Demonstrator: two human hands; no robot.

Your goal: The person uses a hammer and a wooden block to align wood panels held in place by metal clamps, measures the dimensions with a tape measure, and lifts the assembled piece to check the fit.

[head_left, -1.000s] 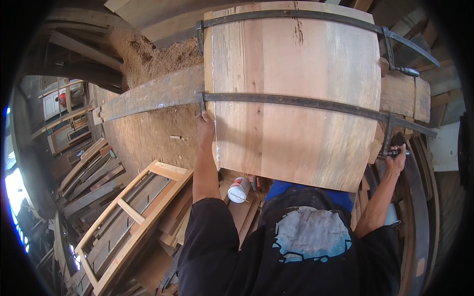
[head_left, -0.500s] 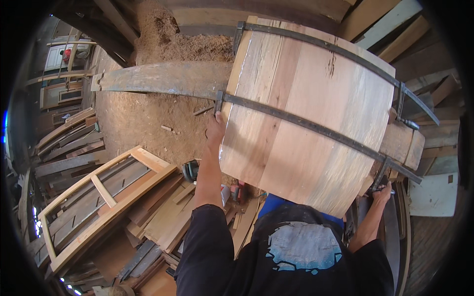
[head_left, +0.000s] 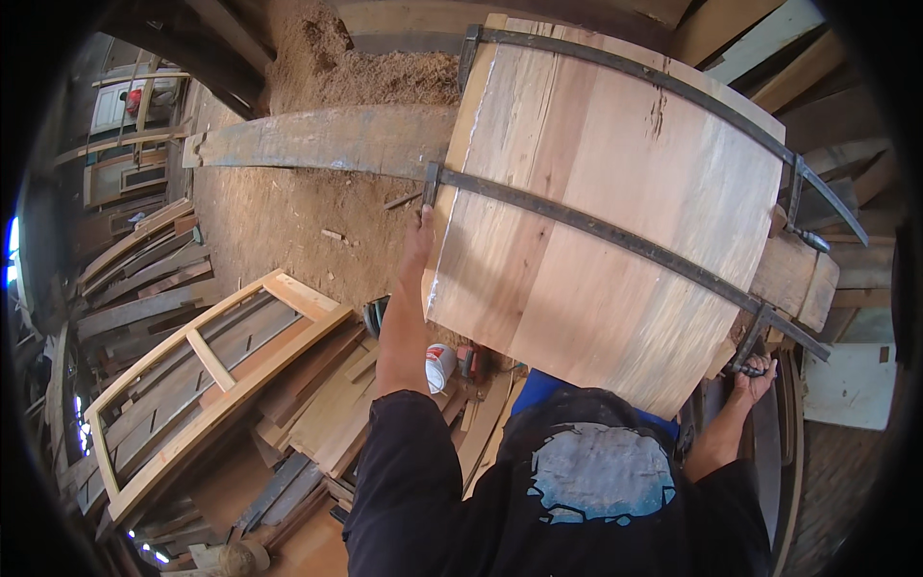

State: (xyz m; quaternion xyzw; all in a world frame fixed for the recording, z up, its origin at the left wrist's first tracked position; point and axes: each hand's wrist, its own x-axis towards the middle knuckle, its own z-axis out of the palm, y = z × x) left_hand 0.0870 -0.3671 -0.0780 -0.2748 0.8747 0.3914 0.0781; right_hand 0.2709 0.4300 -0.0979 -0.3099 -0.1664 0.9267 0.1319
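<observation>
A wide panel of pale and reddish boards (head_left: 644, 183) lies before me, with a white bead, perhaps glue, along the seam of its left edge strip. Two dark metal bar clamps span it: the near clamp (head_left: 586, 223) and the far clamp (head_left: 663, 81). My left hand (head_left: 419, 236) is closed about the near clamp's fixed jaw at the panel's left edge, its fingertips partly hidden. At the other end, my right hand (head_left: 755, 381) wraps its fingers round that clamp's screw handle, below the right edge. Neither hand touches the far clamp.
A thick plank (head_left: 317, 139) runs left from the panel, with sawdust (head_left: 385, 82) heaped behind it. On the left, a wooden frame (head_left: 213, 361) leans over stacked boards. A white bucket (head_left: 439, 365) stands near my left arm. A wood block (head_left: 793, 279) juts out at right.
My right hand has turned on the screw handle, and its fingers now show curled round it. The left hand keeps its hold. The whole view has shifted slightly, uncovering more of the bucket.
</observation>
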